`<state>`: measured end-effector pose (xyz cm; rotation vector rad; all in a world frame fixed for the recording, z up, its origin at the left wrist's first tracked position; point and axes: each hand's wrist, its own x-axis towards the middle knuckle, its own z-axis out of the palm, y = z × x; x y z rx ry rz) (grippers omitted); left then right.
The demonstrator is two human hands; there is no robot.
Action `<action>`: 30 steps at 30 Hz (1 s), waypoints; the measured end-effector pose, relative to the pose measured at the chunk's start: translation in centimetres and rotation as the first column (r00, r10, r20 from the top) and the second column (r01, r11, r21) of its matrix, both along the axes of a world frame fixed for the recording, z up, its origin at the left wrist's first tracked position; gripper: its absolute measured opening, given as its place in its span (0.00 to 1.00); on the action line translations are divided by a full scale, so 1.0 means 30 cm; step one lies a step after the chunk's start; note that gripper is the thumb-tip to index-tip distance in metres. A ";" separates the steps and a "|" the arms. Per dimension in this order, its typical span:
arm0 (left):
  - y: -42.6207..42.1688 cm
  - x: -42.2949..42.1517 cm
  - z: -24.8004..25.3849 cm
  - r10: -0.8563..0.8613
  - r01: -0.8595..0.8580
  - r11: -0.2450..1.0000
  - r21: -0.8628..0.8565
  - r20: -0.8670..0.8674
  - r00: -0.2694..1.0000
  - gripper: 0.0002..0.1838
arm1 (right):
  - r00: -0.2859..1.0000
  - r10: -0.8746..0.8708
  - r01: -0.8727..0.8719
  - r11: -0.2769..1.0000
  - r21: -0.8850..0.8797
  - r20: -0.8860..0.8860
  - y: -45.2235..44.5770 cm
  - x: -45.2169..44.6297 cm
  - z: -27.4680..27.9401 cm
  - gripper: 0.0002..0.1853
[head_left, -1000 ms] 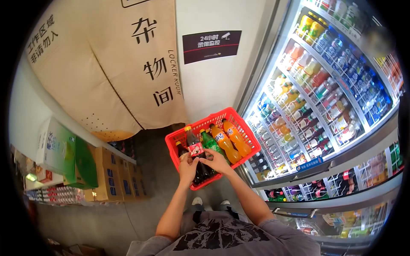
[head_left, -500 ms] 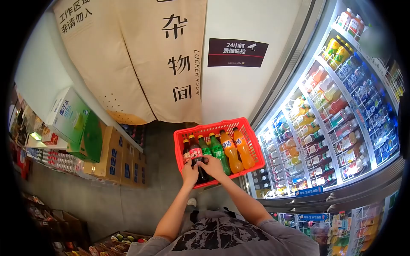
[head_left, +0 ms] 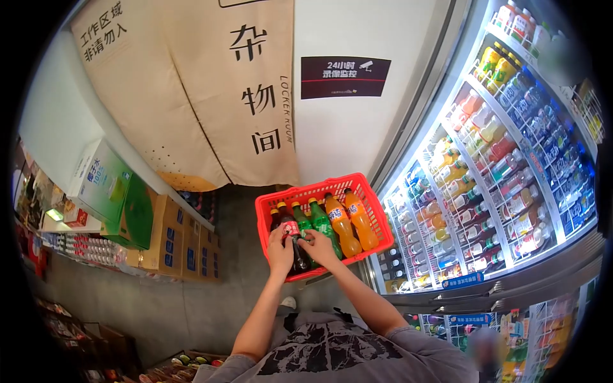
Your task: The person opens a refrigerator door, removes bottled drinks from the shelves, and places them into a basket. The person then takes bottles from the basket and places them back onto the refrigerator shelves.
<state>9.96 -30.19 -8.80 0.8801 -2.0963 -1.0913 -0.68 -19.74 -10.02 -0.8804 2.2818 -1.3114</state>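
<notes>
A red plastic basket holds several soda bottles lying side by side. My left hand is wrapped round a dark cola bottle with a red label; a second cola bottle lies to its left, partly hidden by that hand. With curled fingers, my right hand grips the lower part of a green soda bottle beside the cola; its fingertips are partly hidden. Another green bottle lies just right of it. Two orange soda bottles fill the basket's right side.
At right stands a lit drinks cooler with packed shelves. Stacked cardboard cartons and a green-and-white box line the left. A beige door curtain hangs ahead. Low at left is a display of packaged goods.
My right hand has shifted from the cola bottle onto the green bottle, and the hands are slightly further apart. The left hand stays on the cola. The view has tilted slightly.
</notes>
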 end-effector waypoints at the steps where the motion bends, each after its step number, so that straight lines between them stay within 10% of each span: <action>1: -0.002 -0.012 0.039 -0.015 0.017 0.999 0.035 -0.067 0.998 0.22 | 0.998 -0.032 0.034 0.998 -0.046 0.048 0.009 -0.004 0.016 0.26; 13: 0.264 -0.236 0.241 -0.488 0.535 0.834 0.136 -0.269 0.830 0.14 | 0.851 -0.490 0.517 0.714 -0.472 0.192 0.320 -0.031 0.187 0.17; 30: 1.176 -0.268 0.213 -0.902 0.926 -0.095 0.365 -0.424 0.075 0.19 | -0.056 -0.998 0.840 -0.064 -0.538 0.032 1.328 0.330 0.311 0.18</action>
